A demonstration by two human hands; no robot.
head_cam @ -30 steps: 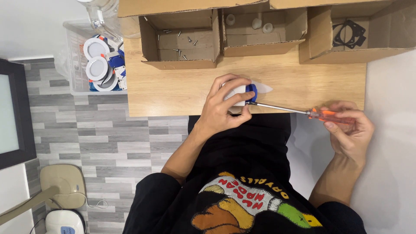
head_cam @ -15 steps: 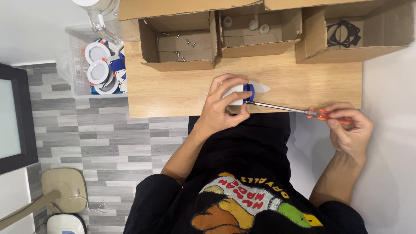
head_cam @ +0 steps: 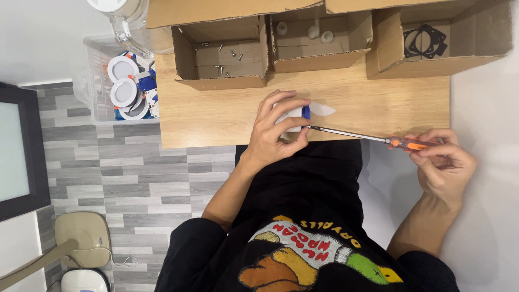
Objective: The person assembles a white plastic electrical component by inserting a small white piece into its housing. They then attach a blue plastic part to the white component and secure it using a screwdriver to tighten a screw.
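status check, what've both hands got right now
Left hand shut on white part. Right hand shut on screwdriver, tip at the part. Nothing in the way.

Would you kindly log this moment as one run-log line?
left hand: grips white-and-blue part on wooden table | right hand: holds orange-handled screwdriver | tip: at part

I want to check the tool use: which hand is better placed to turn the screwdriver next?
Probably the right hand: its fingers grip the screwdriver by its orange handle, while the left hand holds the white part.
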